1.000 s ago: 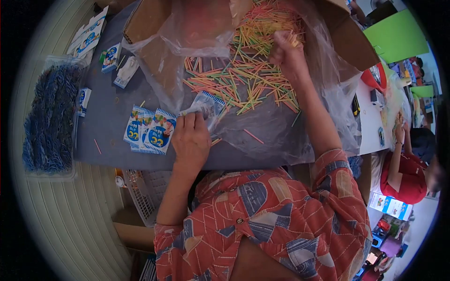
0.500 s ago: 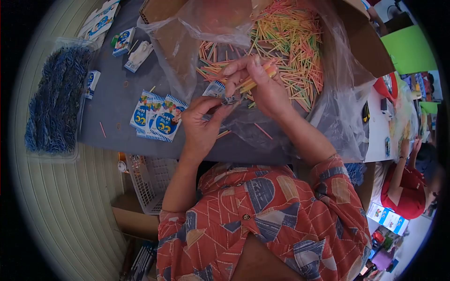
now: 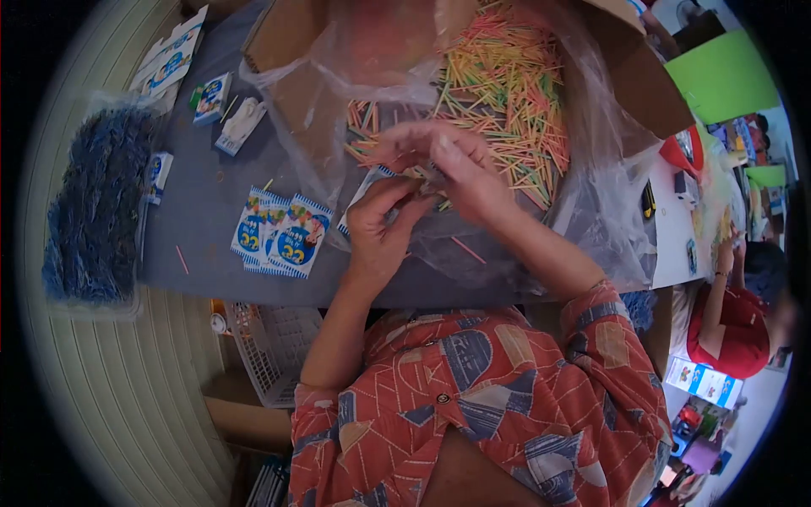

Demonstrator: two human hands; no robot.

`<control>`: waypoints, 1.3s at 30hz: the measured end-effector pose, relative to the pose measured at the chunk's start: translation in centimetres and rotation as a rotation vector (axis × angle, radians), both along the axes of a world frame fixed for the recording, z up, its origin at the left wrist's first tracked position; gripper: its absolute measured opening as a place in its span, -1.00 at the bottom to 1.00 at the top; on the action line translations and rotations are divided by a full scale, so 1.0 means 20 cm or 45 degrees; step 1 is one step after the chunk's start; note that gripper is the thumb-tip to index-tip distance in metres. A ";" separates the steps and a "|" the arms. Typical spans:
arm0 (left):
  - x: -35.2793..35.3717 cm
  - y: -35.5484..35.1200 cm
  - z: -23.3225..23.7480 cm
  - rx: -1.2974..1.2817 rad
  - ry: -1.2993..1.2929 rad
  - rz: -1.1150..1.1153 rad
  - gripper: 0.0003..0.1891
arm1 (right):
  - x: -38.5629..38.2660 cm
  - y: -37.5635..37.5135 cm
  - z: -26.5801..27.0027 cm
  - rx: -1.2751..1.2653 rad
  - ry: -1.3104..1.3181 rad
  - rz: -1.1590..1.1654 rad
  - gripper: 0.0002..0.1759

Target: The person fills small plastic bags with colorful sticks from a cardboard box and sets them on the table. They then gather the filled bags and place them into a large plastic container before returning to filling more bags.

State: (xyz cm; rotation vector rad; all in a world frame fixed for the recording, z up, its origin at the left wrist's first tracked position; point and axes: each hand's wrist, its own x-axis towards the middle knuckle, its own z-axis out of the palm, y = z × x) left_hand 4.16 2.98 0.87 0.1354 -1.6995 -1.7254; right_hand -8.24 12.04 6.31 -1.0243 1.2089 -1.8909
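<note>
The person wears a loose, short-sleeved shirt (image 3: 481, 397) in coral red. Thin pale lines cross it and cut the cloth into angular patches. Some patches are slate blue with fine stripes, others are tan or pale orange. A small dark button (image 3: 437, 398) sits on the front placket. The left sleeve (image 3: 325, 422) and the right sleeve (image 3: 608, 317) carry the same print and end above the elbows. Below them the forearms are bare down to the left grip (image 3: 380, 232) and the right grip (image 3: 460, 169).

Small blue-and-white packet (image 3: 356, 201), tilted, held just beside a blurred bunch of thin coloured sticks (image 3: 420, 172)
</note>
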 end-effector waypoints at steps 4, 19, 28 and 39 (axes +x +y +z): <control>0.32 -0.13 0.01 -0.216 -0.274 0.301 -0.90 | -0.15 0.14 0.06 0.193 0.320 -0.063 -0.69; 0.11 -0.04 0.09 -1.481 -0.755 0.328 -0.72 | -1.52 0.06 -0.11 0.790 1.525 -1.025 -0.75; 0.10 0.05 -0.01 -1.776 -0.903 0.433 -0.75 | -1.61 0.06 -0.23 0.468 1.195 -1.073 -0.75; 0.15 -0.07 -0.02 -0.910 -0.424 0.470 -0.80 | -1.05 0.18 -0.18 0.325 0.063 -0.797 -0.75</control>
